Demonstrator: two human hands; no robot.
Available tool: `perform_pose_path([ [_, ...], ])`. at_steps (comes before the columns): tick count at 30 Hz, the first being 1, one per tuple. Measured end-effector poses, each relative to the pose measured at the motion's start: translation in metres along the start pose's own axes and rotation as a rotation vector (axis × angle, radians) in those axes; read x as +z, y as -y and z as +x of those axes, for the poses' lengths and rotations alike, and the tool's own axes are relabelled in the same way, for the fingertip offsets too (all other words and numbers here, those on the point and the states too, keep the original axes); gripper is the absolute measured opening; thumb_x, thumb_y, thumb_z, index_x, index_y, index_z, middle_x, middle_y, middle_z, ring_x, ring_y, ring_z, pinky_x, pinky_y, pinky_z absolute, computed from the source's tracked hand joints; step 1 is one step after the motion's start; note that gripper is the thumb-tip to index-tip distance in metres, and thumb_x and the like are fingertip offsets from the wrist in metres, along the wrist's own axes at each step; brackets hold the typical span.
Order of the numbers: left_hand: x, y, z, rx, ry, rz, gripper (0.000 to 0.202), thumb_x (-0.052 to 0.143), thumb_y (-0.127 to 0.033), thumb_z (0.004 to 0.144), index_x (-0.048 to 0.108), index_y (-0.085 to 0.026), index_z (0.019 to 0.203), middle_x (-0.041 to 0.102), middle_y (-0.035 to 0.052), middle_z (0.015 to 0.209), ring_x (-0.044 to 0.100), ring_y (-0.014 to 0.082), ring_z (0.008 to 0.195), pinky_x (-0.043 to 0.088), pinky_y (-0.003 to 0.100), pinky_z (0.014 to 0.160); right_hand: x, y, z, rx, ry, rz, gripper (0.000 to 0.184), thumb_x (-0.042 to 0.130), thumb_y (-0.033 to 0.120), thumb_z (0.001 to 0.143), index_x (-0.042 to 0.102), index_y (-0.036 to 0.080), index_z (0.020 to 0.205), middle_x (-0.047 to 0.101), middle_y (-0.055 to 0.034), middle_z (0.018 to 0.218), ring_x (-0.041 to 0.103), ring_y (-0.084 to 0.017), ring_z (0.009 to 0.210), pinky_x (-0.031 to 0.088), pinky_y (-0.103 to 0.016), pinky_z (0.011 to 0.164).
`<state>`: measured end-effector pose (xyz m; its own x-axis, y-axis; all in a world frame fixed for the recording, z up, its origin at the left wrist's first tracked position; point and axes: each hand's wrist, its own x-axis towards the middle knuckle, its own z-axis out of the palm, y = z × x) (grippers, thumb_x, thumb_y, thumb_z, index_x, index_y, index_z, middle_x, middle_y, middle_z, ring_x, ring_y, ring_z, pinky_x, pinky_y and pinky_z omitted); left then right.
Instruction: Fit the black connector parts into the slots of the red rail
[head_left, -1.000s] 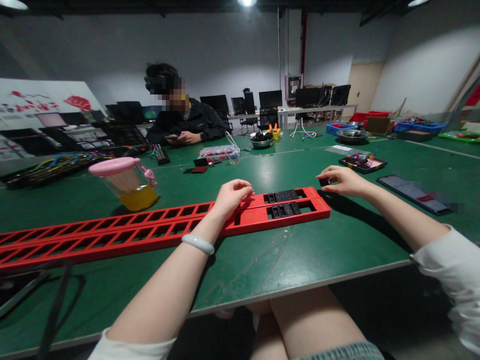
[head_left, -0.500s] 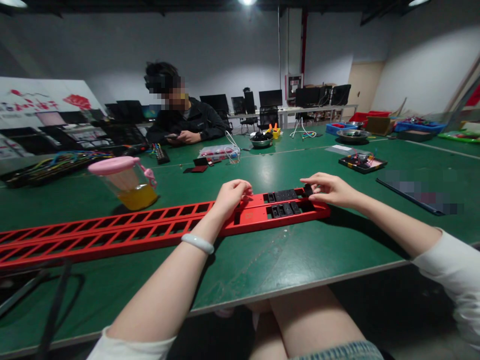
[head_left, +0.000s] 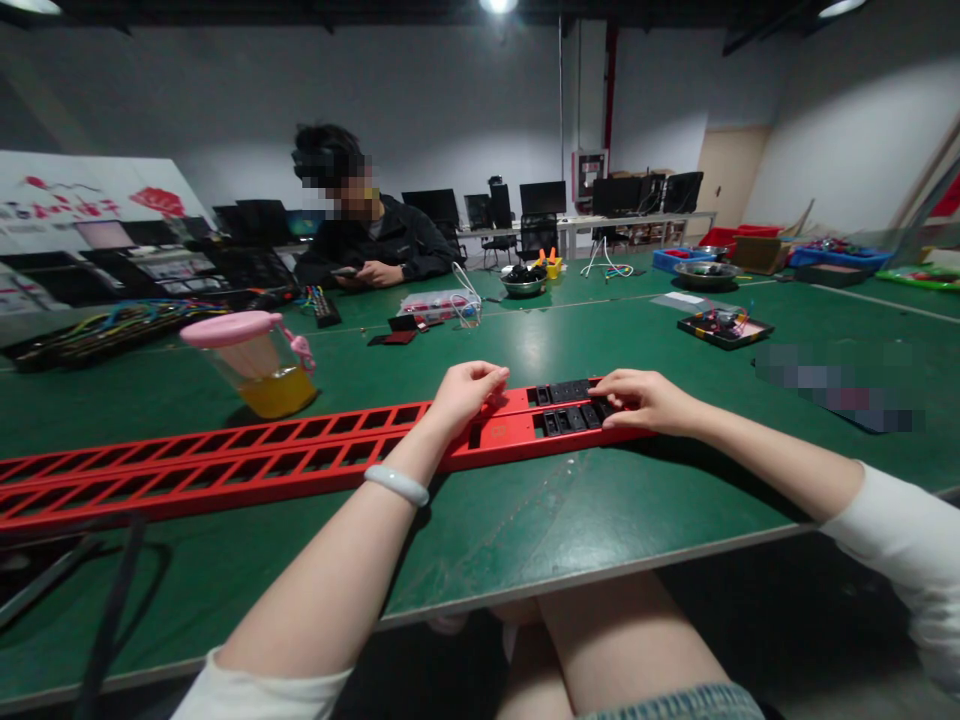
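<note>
Two long red slotted rails (head_left: 300,462) lie side by side across the green table (head_left: 525,520). Small black blocks (head_left: 568,420) fill the slots at their right end. My left hand (head_left: 465,390) rests on the far rail with its fingers curled, pressing down just left of the blocks. My right hand (head_left: 646,400) lies over the right end of the rails, fingertips pinched together on a small black block among those in the slots. The block itself is mostly hidden under the fingers.
A pink-lidded jar (head_left: 255,365) of yellow liquid stands behind the rails at left. Another person (head_left: 375,245) sits across the table. A black tray (head_left: 724,328) of parts, a metal bowl (head_left: 523,283) and coloured cables (head_left: 112,330) lie farther back.
My right hand has come in from the right of the rails with a small black block and now sits lower on the rails' right end. My left hand has stayed put.
</note>
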<state>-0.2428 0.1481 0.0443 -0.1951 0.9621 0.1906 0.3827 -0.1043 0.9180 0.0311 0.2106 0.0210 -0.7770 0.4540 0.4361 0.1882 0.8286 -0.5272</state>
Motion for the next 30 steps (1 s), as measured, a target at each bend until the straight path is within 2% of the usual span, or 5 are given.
perform_pose_path([
  [3, 0.001, 0.001, 0.002, 0.017, 0.009, 0.008, 0.031, 0.058, -0.044, 0.069, 0.053, -0.014, 0.063, 0.051, 0.0001, 0.053, 0.05, 0.0106, 0.047, 0.034, 0.02, 0.044, 0.001, 0.002, 0.0, -0.02, 0.003, -0.02, 0.045, 0.062, 0.038, 0.07, 0.058, 0.018, 0.109, 0.057, -0.0092, 0.097, 0.053, -0.014, 0.07, 0.046, -0.031, 0.068],
  [7, 0.002, 0.002, 0.003, 0.003, 0.027, -0.12, 0.03, 0.049, -0.041, 0.076, 0.043, -0.016, 0.059, 0.045, -0.0023, 0.051, 0.047, 0.0091, 0.044, 0.036, 0.021, 0.045, 0.002, 0.004, 0.0, -0.006, 0.017, -0.013, 0.044, 0.061, 0.039, 0.071, 0.058, 0.019, 0.11, 0.058, -0.0085, 0.098, 0.055, -0.015, 0.073, 0.046, -0.031, 0.068],
  [13, 0.002, -0.001, 0.002, 0.004, 0.034, -0.189, 0.031, 0.047, -0.037, 0.077, 0.037, -0.017, 0.056, 0.037, -0.0041, 0.047, 0.042, 0.0076, 0.04, 0.035, 0.02, 0.043, 0.002, 0.006, 0.0, -0.01, 0.031, -0.039, 0.043, 0.061, 0.037, 0.071, 0.057, 0.019, 0.11, 0.06, -0.0077, 0.093, 0.055, -0.015, 0.071, 0.045, -0.03, 0.066],
  [22, 0.0, 0.002, -0.001, 0.072, 0.015, -0.073, 0.039, 0.051, -0.048, 0.073, 0.039, -0.017, 0.053, 0.037, -0.004, 0.045, 0.036, 0.0065, 0.039, 0.032, 0.02, 0.042, 0.003, 0.011, 0.0, 0.012, 0.01, -0.13, 0.033, 0.061, 0.036, 0.07, 0.061, 0.02, 0.099, 0.064, -0.0054, 0.092, 0.059, -0.017, 0.076, 0.046, -0.028, 0.066],
  [30, -0.003, 0.006, 0.001, 0.061, -0.068, 0.077, 0.04, 0.063, -0.043, 0.064, 0.034, -0.018, 0.052, 0.041, -0.0042, 0.044, 0.039, 0.0076, 0.04, 0.027, 0.02, 0.04, 0.005, 0.015, -0.005, -0.143, 0.044, -0.323, 0.026, 0.051, 0.03, 0.08, 0.061, 0.02, 0.102, 0.062, -0.0082, 0.106, 0.059, -0.021, 0.093, 0.048, -0.032, 0.08],
])
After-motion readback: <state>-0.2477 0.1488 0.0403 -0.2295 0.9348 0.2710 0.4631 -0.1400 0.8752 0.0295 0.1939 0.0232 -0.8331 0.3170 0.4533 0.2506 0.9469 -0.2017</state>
